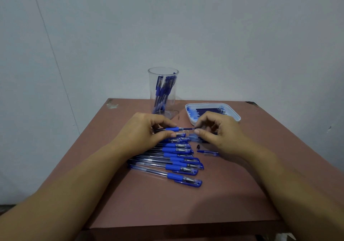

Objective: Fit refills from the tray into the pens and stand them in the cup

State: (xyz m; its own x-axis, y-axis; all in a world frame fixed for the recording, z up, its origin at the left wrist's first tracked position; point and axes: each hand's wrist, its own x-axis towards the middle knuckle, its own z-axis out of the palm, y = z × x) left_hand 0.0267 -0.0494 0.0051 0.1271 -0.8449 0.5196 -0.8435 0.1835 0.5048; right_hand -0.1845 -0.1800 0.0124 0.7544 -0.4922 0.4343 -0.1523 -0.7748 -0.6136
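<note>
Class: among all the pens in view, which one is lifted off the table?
The pen held between left hand and right hand; the others lie in a row or stand in the cup.

The cup (163,91) stands behind the left hand (143,130). The tray (235,114) sits behind the right hand (221,129). A row of pens (173,158) lies under and before the left hand, left of the right hand.

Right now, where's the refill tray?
Head view: tray sits far right on the table, right of the cup, just behind the right hand.
</note>
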